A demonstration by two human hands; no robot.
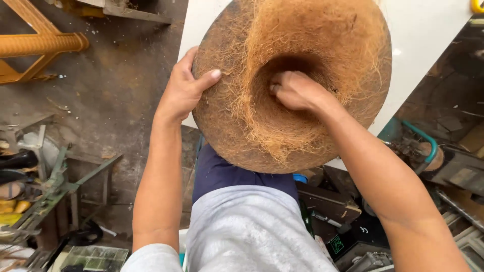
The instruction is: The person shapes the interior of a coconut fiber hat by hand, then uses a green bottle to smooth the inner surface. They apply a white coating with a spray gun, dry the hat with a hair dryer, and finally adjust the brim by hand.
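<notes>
A big round bowl of coconut fibre (322, 45), brown and hairy with loose orange strands, sits on the near edge of a white table (423, 35), overhanging it toward the person's lap. A deep hollow opens in its middle. The right hand (295, 90) is pushed down into that hollow, fingers curled together into the fibre; whether they pinch any strands I cannot tell, since the fingertips are buried. The left hand (184, 90) steadies the bowl from its left side, palm against the outer wall, fingers wrapped round the back out of sight and the thumb (207, 79) lying flat across the rim.

Below the bowl, the person's grey shirt (252, 231) and dark blue shorts (222, 174) fill the bottom centre. Beyond the table's left edge lies a dusty concrete floor (121, 85); an orange-painted frame (35, 48) stands at the upper left, and a green metal rack (60, 186) cluttered with odds and ends sits lower left. Off the table's right edge there is a teal curved pipe (423, 141) among dark machine parts (353, 216) and tools.
</notes>
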